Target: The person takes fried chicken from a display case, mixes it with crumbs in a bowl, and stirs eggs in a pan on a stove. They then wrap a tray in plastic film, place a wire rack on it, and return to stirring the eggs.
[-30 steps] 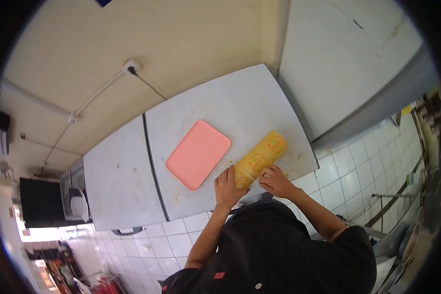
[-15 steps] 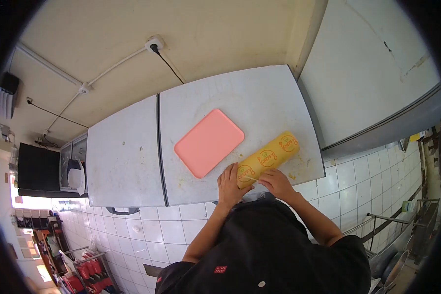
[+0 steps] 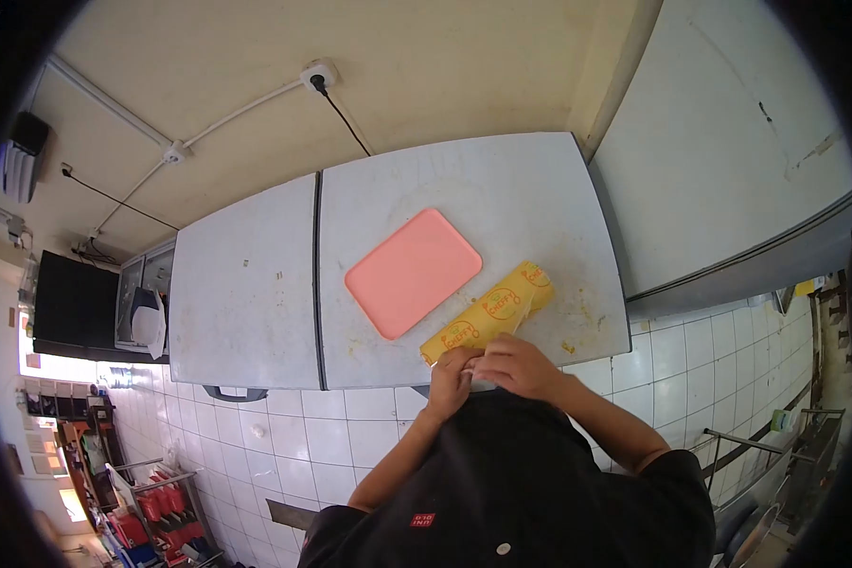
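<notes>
A yellow roll with red printing (image 3: 490, 310) lies slanted near the front edge of the white surface (image 3: 483, 175). At its near left end is my left hand (image 3: 450, 381), its fingers closed. Right beside it my right hand (image 3: 513, 367) is pinched, and the two hands meet at a thin, pale piece of film from the roll. What exactly each hand grips is too small to tell. A pink tray (image 3: 414, 273) rests flat, up and left of the roll.
A wall socket (image 3: 319, 76) with a black cable is behind the surface. On the right stands a large pale cabinet (image 3: 729, 142). A black box-like object (image 3: 74, 308) is at far left, and a rack with red items (image 3: 166, 502) at lower left.
Both hands have drawn together and toward my body. The yellow roll has shifted left and nearer, and its printing has turned. The whole view has shifted slightly.
</notes>
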Available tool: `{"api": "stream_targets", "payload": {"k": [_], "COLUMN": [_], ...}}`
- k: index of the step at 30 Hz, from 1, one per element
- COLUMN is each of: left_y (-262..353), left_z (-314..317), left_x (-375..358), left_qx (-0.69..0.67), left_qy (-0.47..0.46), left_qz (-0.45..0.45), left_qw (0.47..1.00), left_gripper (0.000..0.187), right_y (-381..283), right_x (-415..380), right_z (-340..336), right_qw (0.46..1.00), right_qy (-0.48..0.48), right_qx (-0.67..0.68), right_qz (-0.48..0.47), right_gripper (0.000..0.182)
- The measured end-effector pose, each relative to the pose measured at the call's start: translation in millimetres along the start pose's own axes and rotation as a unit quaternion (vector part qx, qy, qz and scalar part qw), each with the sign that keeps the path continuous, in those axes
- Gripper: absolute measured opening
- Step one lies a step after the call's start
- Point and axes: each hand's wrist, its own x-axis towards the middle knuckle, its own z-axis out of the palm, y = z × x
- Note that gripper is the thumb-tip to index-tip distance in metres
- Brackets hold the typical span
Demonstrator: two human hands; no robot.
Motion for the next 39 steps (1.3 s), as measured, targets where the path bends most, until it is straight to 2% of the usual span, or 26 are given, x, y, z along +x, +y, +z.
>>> {"api": "stream_targets", "payload": {"k": [2,3,5,7,9,11,13,15,17,19,21,22,23,24,31,34,35,37,39], "left_y": [-3.6,-5.2,-10.7,-11.3,-10.0,3.9,6.4,2.5,16.8,34.0,48.0,55.9,64.1,72.0,116.3,112.9,104.1,89.0,67.8], "left_z": [3.6,4.9,6.4,6.1,4.4,-7.0,-13.7,-19.2,-40.4,-56.1,-64.7,-67.8,-70.7,-73.2,-97.4,-122.3,-129.9,-146.8,-171.0], "left_x": [-0.9,-2.4,-6.6,-11.3,-14.3,-18.2,-24.7,-34.2,-35.9,-33.9,-30.9,-29.2,-27.7,-26.8,-10.7,5.3,14.8,45.0,88.1], "left_qx": [0.002,0.001,0.003,0.006,-0.029,-0.033,-0.041,-0.054,-0.016,0.022,0.015,0.015,0.018,0.022,0.016,0.070,0.090,0.012,-0.029], "left_qy": [0.030,0.060,0.057,0.059,0.136,0.166,0.197,0.223,0.231,0.233,0.253,0.256,0.249,0.241,0.226,0.276,0.294,0.336,0.364], "left_qz": [0.012,0.023,0.027,0.031,-0.014,-0.043,-0.074,-0.056,-0.051,-0.047,-0.019,-0.021,0.021,0.064,0.134,0.164,0.167,0.077,0.058], "left_qw": [0.999,0.998,0.998,0.998,0.990,0.985,0.977,0.972,0.971,0.971,0.967,0.966,0.968,0.968,0.965,0.945,0.937,0.939,0.929], "left_gripper": [0.019,0.016,0.015,0.015,0.014,0.013,0.012,0.011,0.011,0.011,0.010,0.010,0.008,0.007,0.006,0.010,0.012,0.018,0.021], "right_y": [20.8,38.0,70.9,79.1,93.2,110.6,112.1,108.6,99.5,87.2,71.8,63.5,56.7,51.6,17.8,2.2,0.1,9.6,29.2], "right_x": [4.5,7.2,8.8,3.4,0.7,-8.6,-7.2,-10.5,-13.8,-8.9,0.7,10.6,18.6,24.6,63.2,87.6,99.6,134.8,178.9], "right_z": [-9.0,-12.3,-18.3,-28.4,-36.7,-31.1,-28.1,-20.8,-13.6,-10.2,-13.1,-18.6,-25.2,-32.0,-76.7,-87.9,-88.4,-82.0,-72.6], "right_qw": [0.997,0.998,0.969,0.968,0.965,0.955,0.966,0.976,0.985,0.990,0.992,0.991,0.989,0.989,0.991,0.992,0.993,0.992,0.986], "right_qy": [0.055,0.053,0.099,0.054,0.011,-0.015,-0.002,0.008,0.082,0.096,0.113,0.128,0.145,0.143,0.115,0.108,0.104,0.123,0.149], "right_qx": [-0.039,-0.039,-0.223,-0.242,-0.263,-0.297,-0.254,-0.206,-0.153,-0.102,-0.054,-0.033,-0.014,-0.014,0.022,-0.001,-0.028,0.000,0.020], "right_qz": [0.026,0.024,0.032,0.023,0.010,-0.018,-0.042,-0.064,-0.024,-0.011,0.010,-0.015,-0.039,-0.039,-0.059,-0.060,-0.045,0.013,0.068], "right_gripper": [0.023,0.023,0.030,0.031,0.031,0.030,0.028,0.026,0.022,0.022,0.024,0.024,0.025,0.025,0.020,0.015,0.011,0.005,0.010]}}
